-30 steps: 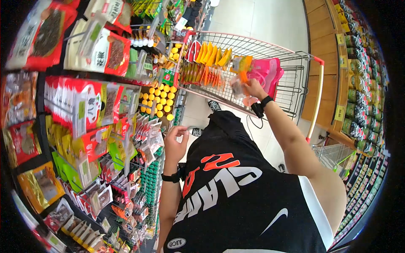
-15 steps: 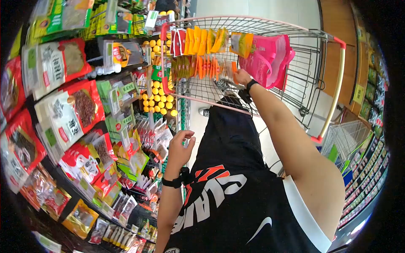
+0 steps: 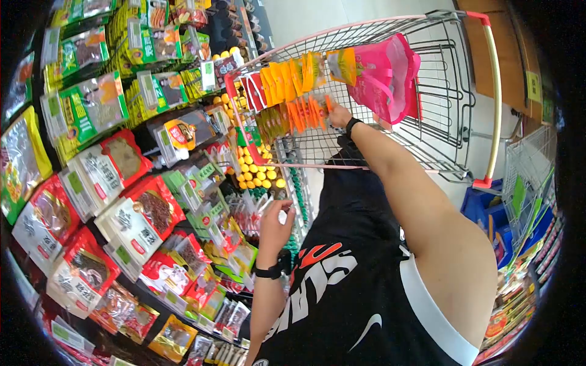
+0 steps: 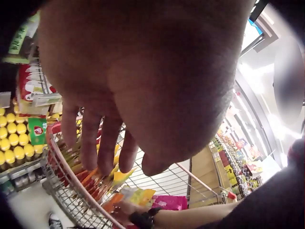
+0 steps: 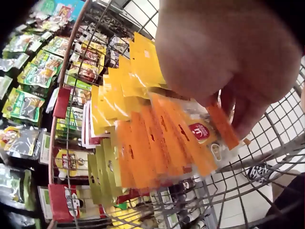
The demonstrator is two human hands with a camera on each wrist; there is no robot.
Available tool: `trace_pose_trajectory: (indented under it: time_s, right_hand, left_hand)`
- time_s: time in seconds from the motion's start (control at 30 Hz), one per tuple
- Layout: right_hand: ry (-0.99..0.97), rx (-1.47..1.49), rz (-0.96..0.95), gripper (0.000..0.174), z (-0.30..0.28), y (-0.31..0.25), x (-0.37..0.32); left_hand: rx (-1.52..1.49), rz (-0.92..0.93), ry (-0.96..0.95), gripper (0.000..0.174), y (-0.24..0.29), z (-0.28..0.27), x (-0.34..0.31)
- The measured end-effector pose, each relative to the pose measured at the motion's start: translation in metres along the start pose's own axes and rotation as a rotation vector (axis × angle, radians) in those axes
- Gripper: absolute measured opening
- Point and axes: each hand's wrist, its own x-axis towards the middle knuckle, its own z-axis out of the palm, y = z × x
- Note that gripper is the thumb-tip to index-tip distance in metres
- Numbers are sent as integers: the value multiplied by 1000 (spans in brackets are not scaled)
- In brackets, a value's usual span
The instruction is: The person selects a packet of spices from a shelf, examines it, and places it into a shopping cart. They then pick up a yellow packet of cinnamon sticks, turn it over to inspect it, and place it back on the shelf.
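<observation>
My right hand (image 3: pixel 339 114) is inside the shopping cart (image 3: pixel 492 91), at the near end of a row of orange-topped packets (image 3: pixel 305 114). In the right wrist view, its fingers pinch one orange-topped clear packet (image 5: pixel 222 125), close beside the others standing on edge. Yellow packets (image 5: pixel 147 59) line up behind that row, with red-and-white ones and olive ones (image 5: pixel 101 174) at the far end. My left hand (image 3: pixel 276 227) hangs outside the cart near the shelf, fingers loosely bent and holding nothing. Its palm and spread fingers (image 4: pixel 108 143) fill much of the left wrist view.
A pink bag (image 3: pixel 390 79) lies in the cart beside a separate yellow packet (image 3: pixel 342 66). Shelves of hanging food packets (image 3: pixel 91 110) stand close on the left, with yellow-capped jars (image 3: pixel 259 177) by the cart's end. Another wire cart (image 3: pixel 528 177) is at the right.
My right hand has carried the orange-topped packet from beside the pink bag leftward to the row's end. The left hand stays loosely bent while the head view has shifted.
</observation>
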Motion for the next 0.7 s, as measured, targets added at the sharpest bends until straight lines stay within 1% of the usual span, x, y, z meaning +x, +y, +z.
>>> trace_pose_trajectory:
  time_s: [0.03,0.07,0.13,0.17,0.23,0.27,0.3,0.33,0.4,0.43,0.53,0.57,0.67,0.7]
  right_hand:
    - [94,73,-56,52,-2,-7,-5]
    - [-151,174,168,63,12,17,25]
    - [-39,87,80,71,4,10,20]
    - [65,129,111,64,19,24,28]
    - [-16,114,198,54,10,22,29]
    - [-64,101,238,50,6,19,27]
    - [-46,82,222,33,4,15,24]
    - [-92,23,208,30,1,8,26]
    - [-199,-106,183,23,9,16,37]
    - [-217,-221,85,22,42,48,65]
    - [-76,7,254,29,14,6,27]
    - [-152,-165,205,36,13,2,33]
    - [-147,-37,248,38,9,-2,25]
    - [-108,-63,170,41,16,5,27]
  left_hand:
    - [72,48,18,18,-10,4,-2]
    - [64,17,10,19,-5,2,-2]
    - [27,8,-27,22,-5,2,-5]
    - [53,16,-38,23,-7,3,-6]
    - [89,19,-72,22,-16,4,-9]
    - [80,24,-81,21,-11,3,-8]
    - [97,35,-86,21,-15,4,-9]
    - [113,43,-89,21,-18,3,-9]
    - [112,58,-71,21,-15,1,-7]
    - [106,62,-62,21,-13,1,-8]
    - [97,60,-52,21,-7,4,-9]
    - [99,53,-58,22,-10,6,-11]
    - [101,103,-24,23,-19,15,-18]
    - [81,112,-15,24,-16,16,-21]
